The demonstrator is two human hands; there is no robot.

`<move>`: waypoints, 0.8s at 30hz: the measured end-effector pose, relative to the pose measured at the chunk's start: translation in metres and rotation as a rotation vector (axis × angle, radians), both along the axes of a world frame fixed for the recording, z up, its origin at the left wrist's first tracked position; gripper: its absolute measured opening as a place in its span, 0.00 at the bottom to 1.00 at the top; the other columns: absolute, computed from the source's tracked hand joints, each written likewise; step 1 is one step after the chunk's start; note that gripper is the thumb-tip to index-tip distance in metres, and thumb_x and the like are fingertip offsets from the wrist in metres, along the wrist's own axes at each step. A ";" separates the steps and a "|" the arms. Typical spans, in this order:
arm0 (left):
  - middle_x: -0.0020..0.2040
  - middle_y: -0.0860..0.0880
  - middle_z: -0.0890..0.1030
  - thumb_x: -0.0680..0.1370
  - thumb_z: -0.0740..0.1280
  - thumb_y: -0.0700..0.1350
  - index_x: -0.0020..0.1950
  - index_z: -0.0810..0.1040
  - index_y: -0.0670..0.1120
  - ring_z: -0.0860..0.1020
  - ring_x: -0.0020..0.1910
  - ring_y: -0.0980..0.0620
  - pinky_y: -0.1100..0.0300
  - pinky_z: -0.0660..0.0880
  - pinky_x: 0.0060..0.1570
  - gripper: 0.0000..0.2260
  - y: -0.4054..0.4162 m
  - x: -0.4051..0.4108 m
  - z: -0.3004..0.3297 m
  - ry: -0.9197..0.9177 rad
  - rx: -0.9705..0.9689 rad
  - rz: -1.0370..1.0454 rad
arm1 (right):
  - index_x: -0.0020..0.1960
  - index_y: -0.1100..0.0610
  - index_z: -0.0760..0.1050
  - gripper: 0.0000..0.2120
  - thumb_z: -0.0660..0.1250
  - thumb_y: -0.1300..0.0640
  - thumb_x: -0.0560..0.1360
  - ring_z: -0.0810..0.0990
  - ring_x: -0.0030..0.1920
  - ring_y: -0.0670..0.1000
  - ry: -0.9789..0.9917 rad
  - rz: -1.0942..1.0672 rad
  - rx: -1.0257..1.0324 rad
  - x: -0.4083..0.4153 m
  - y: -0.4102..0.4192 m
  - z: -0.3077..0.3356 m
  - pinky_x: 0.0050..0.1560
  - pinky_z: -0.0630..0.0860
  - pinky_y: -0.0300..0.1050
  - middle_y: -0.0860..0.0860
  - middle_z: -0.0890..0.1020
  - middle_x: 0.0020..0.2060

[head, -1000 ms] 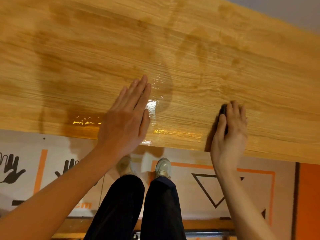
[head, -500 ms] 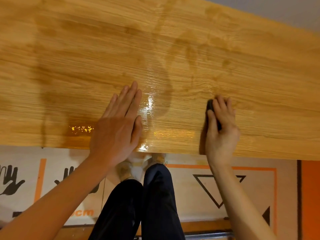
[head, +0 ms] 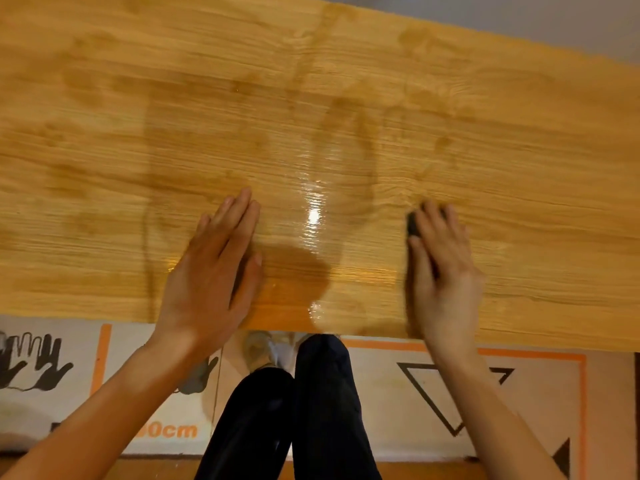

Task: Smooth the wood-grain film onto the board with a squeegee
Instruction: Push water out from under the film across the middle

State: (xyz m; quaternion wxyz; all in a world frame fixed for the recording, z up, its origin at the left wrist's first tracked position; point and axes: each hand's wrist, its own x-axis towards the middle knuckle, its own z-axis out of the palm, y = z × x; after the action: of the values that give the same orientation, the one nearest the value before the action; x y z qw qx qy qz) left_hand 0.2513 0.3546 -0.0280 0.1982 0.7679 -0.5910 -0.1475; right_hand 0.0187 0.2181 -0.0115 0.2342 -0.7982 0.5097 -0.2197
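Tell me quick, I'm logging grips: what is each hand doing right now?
Left hand: open, fingers straight, flat on the wood-grain film.
Right hand: holding the dark squeegee against the film.

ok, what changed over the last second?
The right hand with the dark squeegee slid left along the film, closing the gap to the left hand. The camera shifted too, so the distance is unclear. The left hand stayed flat on the film, and the grip on the squeegee is unchanged.
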 end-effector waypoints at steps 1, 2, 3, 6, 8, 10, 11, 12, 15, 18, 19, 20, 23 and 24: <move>0.83 0.45 0.57 0.85 0.53 0.48 0.81 0.59 0.40 0.53 0.82 0.49 0.58 0.45 0.81 0.25 -0.004 0.001 0.001 0.008 -0.002 0.024 | 0.68 0.62 0.73 0.16 0.63 0.64 0.80 0.64 0.75 0.54 -0.003 -0.063 -0.001 -0.010 -0.004 0.001 0.76 0.58 0.57 0.54 0.73 0.69; 0.83 0.46 0.57 0.85 0.53 0.48 0.81 0.59 0.40 0.53 0.82 0.48 0.58 0.45 0.81 0.25 -0.010 0.003 0.003 0.018 -0.012 0.052 | 0.68 0.62 0.73 0.16 0.63 0.65 0.80 0.65 0.74 0.54 -0.007 -0.107 -0.006 -0.010 -0.004 0.000 0.75 0.58 0.57 0.55 0.73 0.69; 0.83 0.46 0.57 0.85 0.53 0.48 0.81 0.59 0.40 0.53 0.82 0.48 0.58 0.45 0.81 0.25 -0.018 0.005 0.004 0.035 -0.025 0.079 | 0.67 0.62 0.74 0.16 0.64 0.66 0.79 0.65 0.74 0.55 -0.007 -0.125 -0.018 -0.001 -0.003 0.000 0.75 0.58 0.56 0.55 0.74 0.68; 0.82 0.45 0.58 0.86 0.53 0.46 0.81 0.59 0.40 0.53 0.82 0.49 0.60 0.44 0.80 0.24 -0.048 0.011 0.004 0.082 -0.069 0.131 | 0.64 0.62 0.76 0.19 0.69 0.71 0.74 0.68 0.71 0.56 0.046 -0.002 -0.082 0.059 0.006 -0.005 0.77 0.57 0.49 0.57 0.77 0.66; 0.82 0.43 0.59 0.86 0.53 0.45 0.81 0.61 0.39 0.55 0.82 0.47 0.61 0.44 0.80 0.23 -0.070 0.018 0.000 0.030 -0.094 0.134 | 0.65 0.61 0.76 0.22 0.70 0.70 0.72 0.68 0.72 0.57 0.086 0.155 -0.087 0.097 0.013 -0.008 0.76 0.57 0.49 0.56 0.76 0.67; 0.82 0.42 0.59 0.86 0.52 0.45 0.81 0.60 0.39 0.55 0.82 0.47 0.62 0.44 0.80 0.23 -0.086 0.027 -0.004 -0.012 -0.076 0.140 | 0.67 0.61 0.74 0.22 0.69 0.70 0.74 0.64 0.74 0.57 0.058 0.278 -0.077 0.100 0.011 -0.011 0.77 0.55 0.51 0.56 0.73 0.69; 0.82 0.42 0.59 0.87 0.52 0.46 0.81 0.60 0.39 0.55 0.82 0.47 0.61 0.43 0.80 0.23 -0.092 0.031 -0.005 -0.019 -0.068 0.144 | 0.66 0.62 0.75 0.21 0.68 0.70 0.75 0.64 0.74 0.58 0.033 0.291 -0.065 0.085 0.006 -0.012 0.77 0.54 0.51 0.56 0.73 0.69; 0.82 0.42 0.59 0.87 0.52 0.46 0.81 0.60 0.38 0.55 0.82 0.47 0.62 0.43 0.79 0.23 -0.096 0.033 -0.007 -0.018 -0.065 0.143 | 0.66 0.63 0.76 0.19 0.68 0.70 0.75 0.65 0.74 0.58 -0.001 0.272 -0.051 0.063 0.000 -0.014 0.78 0.54 0.51 0.57 0.74 0.68; 0.82 0.41 0.58 0.86 0.51 0.44 0.81 0.59 0.39 0.53 0.82 0.47 0.61 0.42 0.79 0.23 -0.097 0.034 -0.009 -0.038 -0.062 0.144 | 0.65 0.63 0.76 0.17 0.67 0.67 0.77 0.67 0.73 0.58 -0.066 0.053 -0.030 -0.020 -0.019 -0.008 0.75 0.59 0.57 0.56 0.76 0.67; 0.82 0.41 0.58 0.86 0.51 0.43 0.81 0.59 0.39 0.52 0.82 0.49 0.59 0.42 0.80 0.23 -0.098 0.031 -0.009 -0.071 -0.071 0.151 | 0.65 0.64 0.75 0.16 0.67 0.66 0.78 0.68 0.73 0.55 -0.089 -0.235 0.017 -0.055 -0.035 0.001 0.73 0.62 0.57 0.55 0.75 0.66; 0.82 0.41 0.58 0.86 0.51 0.43 0.81 0.59 0.39 0.52 0.82 0.49 0.59 0.43 0.80 0.23 -0.099 0.031 -0.008 -0.074 -0.068 0.149 | 0.65 0.64 0.75 0.16 0.66 0.67 0.78 0.68 0.73 0.56 -0.078 -0.255 0.009 -0.049 -0.038 0.001 0.73 0.62 0.56 0.55 0.75 0.67; 0.82 0.42 0.58 0.86 0.51 0.44 0.81 0.58 0.39 0.52 0.82 0.49 0.59 0.43 0.80 0.23 -0.100 0.031 -0.007 -0.074 -0.061 0.152 | 0.65 0.64 0.75 0.16 0.66 0.68 0.78 0.68 0.73 0.57 -0.057 -0.233 -0.006 -0.038 -0.038 -0.001 0.74 0.61 0.55 0.56 0.74 0.67; 0.82 0.43 0.57 0.86 0.50 0.45 0.82 0.58 0.40 0.51 0.82 0.51 0.59 0.43 0.80 0.23 -0.101 0.029 -0.005 -0.083 -0.040 0.171 | 0.68 0.65 0.72 0.21 0.61 0.72 0.75 0.66 0.73 0.62 -0.019 0.012 0.021 0.021 -0.029 -0.011 0.75 0.59 0.56 0.60 0.71 0.70; 0.82 0.44 0.57 0.86 0.50 0.45 0.82 0.58 0.40 0.51 0.82 0.52 0.60 0.43 0.80 0.23 -0.100 0.028 -0.005 -0.090 -0.034 0.178 | 0.69 0.65 0.71 0.21 0.58 0.69 0.76 0.65 0.73 0.62 -0.001 0.093 0.033 0.044 -0.023 -0.014 0.75 0.59 0.57 0.61 0.71 0.70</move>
State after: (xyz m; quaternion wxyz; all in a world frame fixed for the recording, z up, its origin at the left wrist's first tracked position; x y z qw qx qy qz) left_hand 0.2794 0.2541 -0.0327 0.1967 0.8198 -0.5312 -0.0845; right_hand 0.0628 0.1948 -0.0254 0.2574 -0.8169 0.4756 -0.2007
